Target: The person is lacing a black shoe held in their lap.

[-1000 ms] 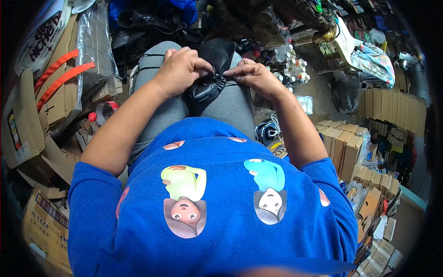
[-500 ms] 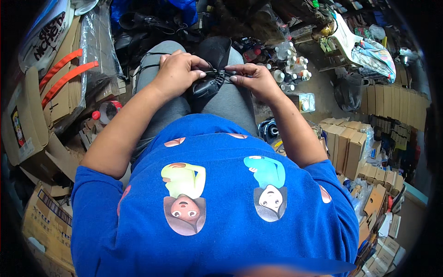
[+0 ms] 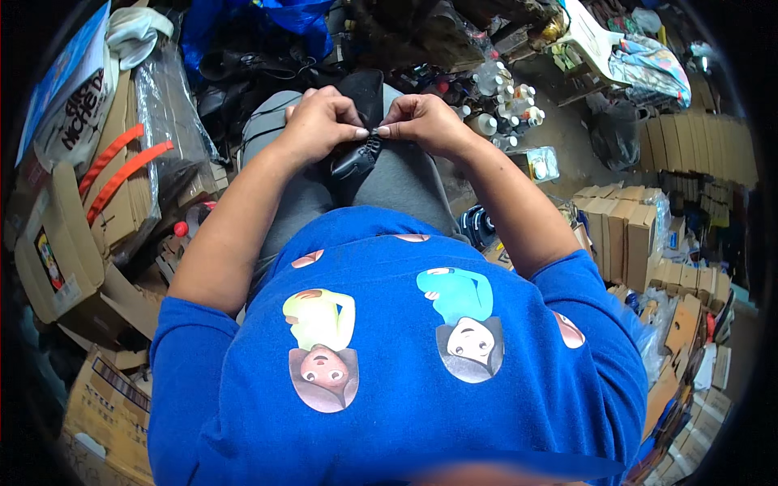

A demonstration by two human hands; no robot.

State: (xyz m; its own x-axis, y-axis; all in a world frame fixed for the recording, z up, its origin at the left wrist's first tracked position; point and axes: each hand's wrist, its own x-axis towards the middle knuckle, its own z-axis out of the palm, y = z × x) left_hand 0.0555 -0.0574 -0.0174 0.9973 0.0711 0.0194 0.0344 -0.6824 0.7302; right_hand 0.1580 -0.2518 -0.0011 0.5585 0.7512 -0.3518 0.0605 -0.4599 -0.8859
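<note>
Black and glossy at its toe, a shoe (image 3: 350,168) rests on the person's grey trousers (image 3: 393,190) in the head view, toe toward the near side and dark opening toward the far side. Over its front, the left hand (image 3: 322,121) and the right hand (image 3: 423,125) come together, thumb tips almost touching. A moment ago they stood a little apart, with strands of lace spread between them; now that gap is nearly gone. Each grip is pressed together, thumb against forefinger, seemingly clamped on the black lace (image 3: 372,147), though the pinched bit is too small to make out. For the lacing, this suggests that the slack is gathered in, with both hands working at one spot. The shoe stays on the lap. Farther right, plastic bottles (image 3: 512,109) crowd the floor (image 3: 565,121); on the left lies a red-capped bottle (image 3: 194,217).
</note>
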